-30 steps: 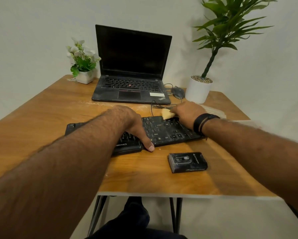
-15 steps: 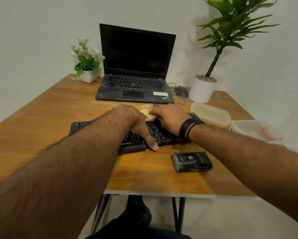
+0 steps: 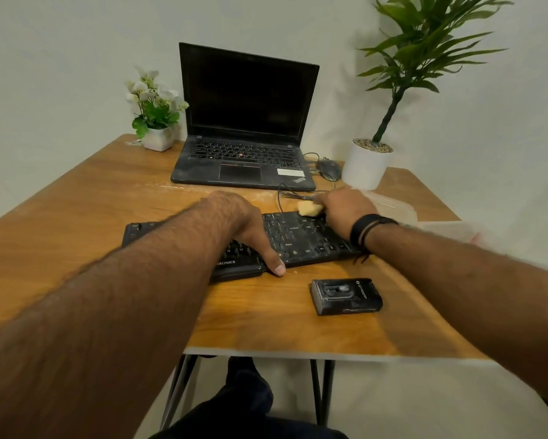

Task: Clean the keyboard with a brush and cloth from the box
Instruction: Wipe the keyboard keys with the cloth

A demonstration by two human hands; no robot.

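Both hands are at work on the flat black plastic keyboard (image 3: 298,239), which lies across the middle of the wooden desk (image 3: 76,223). On the left, the left hand (image 3: 247,229) lies over the keys with its thumb hooked on the near edge, pinning the board. To the right, the right hand (image 3: 342,209) pinches a small pale yellow cloth wad (image 3: 309,209) at the board's far edge.

To wipe well, the person would probably do best to keep the left hand bearing down so the board cannot skid, and to draw the cloth along each key row in short, light strokes, refolding to a fresh face as dust gathers.

Counted from left to right: one white-potted flowering plant (image 3: 154,122), one keyboard, one open black laptop (image 3: 244,128), one cloth, one small black boxy device (image 3: 347,296), one dark mouse (image 3: 328,168), one tall green plant in a white pot (image 3: 366,167). Whether the blurred clear shapes at the right edge are the box cannot be told.
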